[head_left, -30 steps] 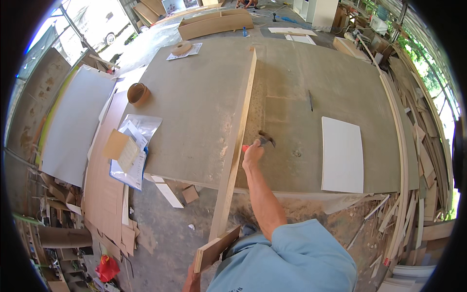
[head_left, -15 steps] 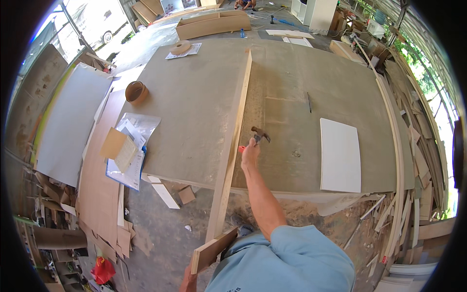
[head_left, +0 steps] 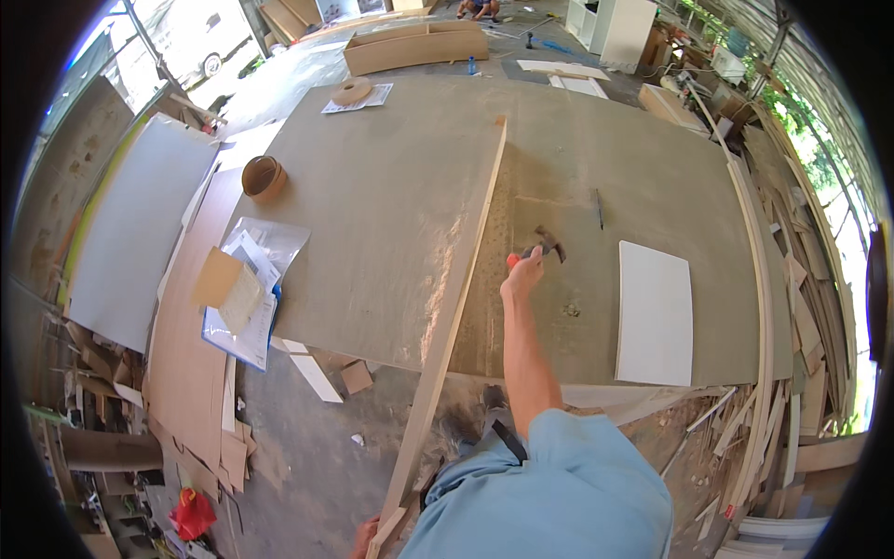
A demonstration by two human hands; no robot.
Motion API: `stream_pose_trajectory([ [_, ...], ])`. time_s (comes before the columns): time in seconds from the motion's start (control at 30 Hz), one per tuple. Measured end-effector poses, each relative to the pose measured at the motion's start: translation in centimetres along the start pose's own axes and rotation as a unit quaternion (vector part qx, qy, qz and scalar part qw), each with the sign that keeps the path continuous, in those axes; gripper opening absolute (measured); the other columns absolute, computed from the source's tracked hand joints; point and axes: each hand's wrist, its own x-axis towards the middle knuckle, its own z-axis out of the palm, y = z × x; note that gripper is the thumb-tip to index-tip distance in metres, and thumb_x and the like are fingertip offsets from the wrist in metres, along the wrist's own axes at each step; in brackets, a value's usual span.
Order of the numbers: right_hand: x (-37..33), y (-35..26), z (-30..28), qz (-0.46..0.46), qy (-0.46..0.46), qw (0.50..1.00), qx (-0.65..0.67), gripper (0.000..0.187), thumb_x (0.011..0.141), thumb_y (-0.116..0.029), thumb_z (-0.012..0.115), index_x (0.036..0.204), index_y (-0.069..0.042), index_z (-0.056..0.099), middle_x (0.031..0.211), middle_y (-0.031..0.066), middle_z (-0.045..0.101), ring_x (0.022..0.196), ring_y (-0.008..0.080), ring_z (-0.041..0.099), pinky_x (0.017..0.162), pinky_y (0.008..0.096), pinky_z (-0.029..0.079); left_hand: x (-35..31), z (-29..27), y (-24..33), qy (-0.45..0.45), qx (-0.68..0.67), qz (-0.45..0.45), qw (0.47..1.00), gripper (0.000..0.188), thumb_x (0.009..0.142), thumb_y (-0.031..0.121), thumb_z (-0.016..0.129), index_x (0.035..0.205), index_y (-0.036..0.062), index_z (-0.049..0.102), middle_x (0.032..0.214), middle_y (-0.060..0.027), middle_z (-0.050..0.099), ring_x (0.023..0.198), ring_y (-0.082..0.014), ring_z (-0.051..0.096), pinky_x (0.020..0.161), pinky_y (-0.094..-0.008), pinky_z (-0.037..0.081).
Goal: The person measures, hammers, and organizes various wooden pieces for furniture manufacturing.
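Note:
My right hand (head_left: 524, 271) is closed round the handle of a claw hammer (head_left: 551, 247), its metal head pointing right, and holds it over the large table (head_left: 363, 224). To its left a long narrow wooden board (head_left: 463, 270) stands on edge across the table, running from the far part to beyond the near edge. My left hand (head_left: 366, 538) shows only partly at the bottom of the view, gripping the board's near end; most of its fingers are hidden. A white panel (head_left: 655, 312) lies flat to the right, with a thin dark pen-like stick (head_left: 599, 209) beyond it.
On the table's left lie papers in plastic sleeves (head_left: 244, 321), a brown tape roll (head_left: 264, 178) and a roll of edging (head_left: 351, 90). Wood offcuts (head_left: 736, 419) crowd the right side. A wooden box frame (head_left: 416, 47) and a crouching person (head_left: 479, 9) are farther off.
My right hand and the hammer have moved right, away from the board. The board's far end has shifted right, and its near end has turned so its broad end face no longer shows.

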Motion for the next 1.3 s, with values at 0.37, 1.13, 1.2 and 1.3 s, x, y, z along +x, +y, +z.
stream_pose_trajectory([
  [0.37,3.2,3.2,6.7,0.148,-0.093,0.976,-0.128,0.04,0.09,-0.043,0.058,0.076,-0.006,0.059,0.072,0.0069,0.061,0.059,0.0185,0.058,0.047,0.0336,0.04,-1.4,-0.7,1.8,0.003,0.025,0.021,0.999,0.028,0.075,0.022,0.072,0.101,0.012,0.074,0.117,-0.0036,0.068,0.091,-0.0337,0.069,0.076,-0.0392,0.053],
  [1.13,-8.6,-1.5,1.8,0.2,-0.35,0.894,-0.196,0.03,0.095,-0.034,0.059,0.091,-0.005,0.059,0.066,-0.0016,0.05,0.054,0.0095,0.053,0.046,0.0275,0.043,-2.5,-5.5,8.8,0.271,0.048,-0.086,0.958,0.028,0.068,0.015,0.077,0.092,0.0011,0.072,0.096,-0.0143,0.069,0.088,-0.0263,0.069,0.074,-0.0365,0.052],
  [1.2,-11.6,-3.6,-0.7,0.19,-0.373,0.885,-0.205,0.032,0.095,-0.036,0.058,0.088,-0.005,0.057,0.066,-0.0017,0.049,0.053,0.0096,0.052,0.045,0.0286,0.043,-0.8,-6.8,9.0,0.273,0.098,-0.088,0.953,0.039,0.07,0.018,0.077,0.107,0.0103,0.071,0.098,-0.0122,0.067,0.089,-0.0298,0.067,0.076,-0.0386,0.052],
  [1.3,-14.3,-3.9,-3.2,0.157,-0.413,0.852,-0.28,0.039,0.095,-0.042,0.057,0.086,-0.004,0.056,0.065,0.0049,0.054,0.049,0.0158,0.056,0.047,0.0323,0.045,0.1,-6.9,9.4,0.323,0.19,-0.09,0.923,0.054,0.069,0.015,0.077,0.121,0.0134,0.067,0.102,-0.0114,0.065,0.087,-0.0303,0.066,0.074,-0.0393,0.052],
])
